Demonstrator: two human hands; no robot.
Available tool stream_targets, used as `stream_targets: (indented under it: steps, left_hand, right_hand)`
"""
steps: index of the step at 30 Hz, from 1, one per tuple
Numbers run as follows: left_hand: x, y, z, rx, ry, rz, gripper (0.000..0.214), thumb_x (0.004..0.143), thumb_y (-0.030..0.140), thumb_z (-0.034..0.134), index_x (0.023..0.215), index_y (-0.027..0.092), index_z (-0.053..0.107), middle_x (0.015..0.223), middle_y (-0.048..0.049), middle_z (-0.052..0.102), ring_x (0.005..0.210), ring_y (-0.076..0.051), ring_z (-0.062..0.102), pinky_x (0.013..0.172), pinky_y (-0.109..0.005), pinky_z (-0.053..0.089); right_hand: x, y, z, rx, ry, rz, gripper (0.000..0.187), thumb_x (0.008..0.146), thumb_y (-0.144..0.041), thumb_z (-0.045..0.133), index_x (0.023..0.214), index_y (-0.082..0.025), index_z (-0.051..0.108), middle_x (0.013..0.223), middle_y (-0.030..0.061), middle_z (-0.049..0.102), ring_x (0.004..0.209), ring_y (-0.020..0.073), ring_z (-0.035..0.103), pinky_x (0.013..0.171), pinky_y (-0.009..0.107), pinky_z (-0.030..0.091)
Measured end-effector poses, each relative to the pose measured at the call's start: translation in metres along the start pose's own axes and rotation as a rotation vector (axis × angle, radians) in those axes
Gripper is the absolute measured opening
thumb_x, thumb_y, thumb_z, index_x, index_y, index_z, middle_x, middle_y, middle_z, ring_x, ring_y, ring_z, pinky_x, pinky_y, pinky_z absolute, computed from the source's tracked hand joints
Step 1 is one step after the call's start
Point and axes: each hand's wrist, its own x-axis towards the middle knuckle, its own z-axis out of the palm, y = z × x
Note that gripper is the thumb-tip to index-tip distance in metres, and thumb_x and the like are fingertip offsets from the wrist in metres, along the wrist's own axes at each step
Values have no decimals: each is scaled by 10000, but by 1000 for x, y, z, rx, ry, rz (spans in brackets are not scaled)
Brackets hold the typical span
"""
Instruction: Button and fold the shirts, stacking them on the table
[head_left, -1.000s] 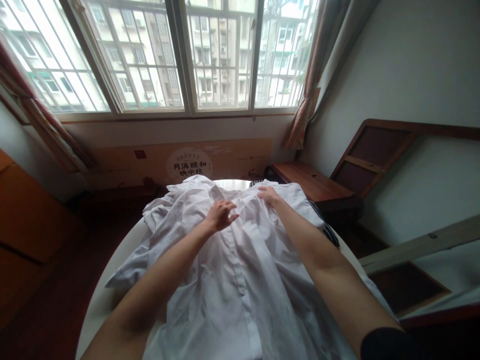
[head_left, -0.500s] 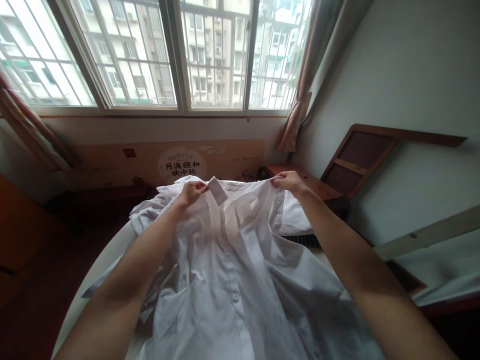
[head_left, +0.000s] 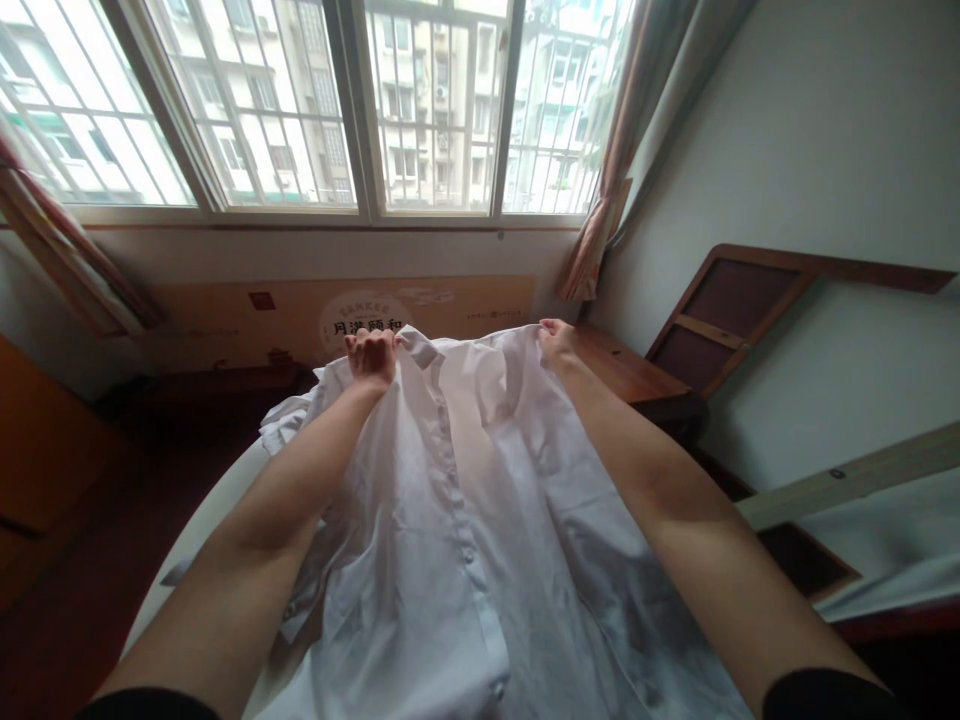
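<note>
Left hand (head_left: 370,355): clenching the white shirt (head_left: 465,520) at its collar.
Right hand (head_left: 556,342): gripping the shirt's other shoulder.
Surface (head_left: 199,540): lying under the shirt.

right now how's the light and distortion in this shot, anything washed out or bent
Head view: daylight from the window backlights the scene, with the buildings outside pale and near washed out; the white shirt held up by the left hand and right hand glows through at its middle; the wide lens bows the window frame and wall edges; both forearms are dim but sharp.
</note>
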Motion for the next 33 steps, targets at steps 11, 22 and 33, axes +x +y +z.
stream_targets:
  steps: [11, 22, 33]
  left_hand:
    - [-102, 57, 16, 87, -353, 440, 533, 886, 505, 409, 1302, 179, 475, 1385, -142, 436, 1287, -332, 343, 1042, -497, 240]
    - [-219, 102, 26, -351, -615, 986, 646, 887, 610, 337, 1429, 259, 314, 1500, -79, 306, 1393, -289, 218, 1112, -527, 148]
    - [-227, 98, 22, -299, -624, 1001, 613, 889, 588, 364, 1401, 249, 371, 1482, -86, 339, 1385, -295, 231, 1102, -514, 187]
  right_hand:
    - [-81, 89, -74, -436, -286, 78, 623, 761, -325, 657, 1319, -130, 463, 1191, 154, 595, 1032, 248, 590, 893, 334, 448]
    - [-216, 98, -189, 126, -654, 496, 528, 726, -490, 674, 1113, -135, 625, 1020, 128, 683, 857, 260, 660, 687, 298, 539]
    - [-251, 105, -218, 240, -709, 433, 587, 847, -586, 459, 1333, -258, 486, 1349, 59, 524, 1272, 278, 446, 1038, 391, 399]
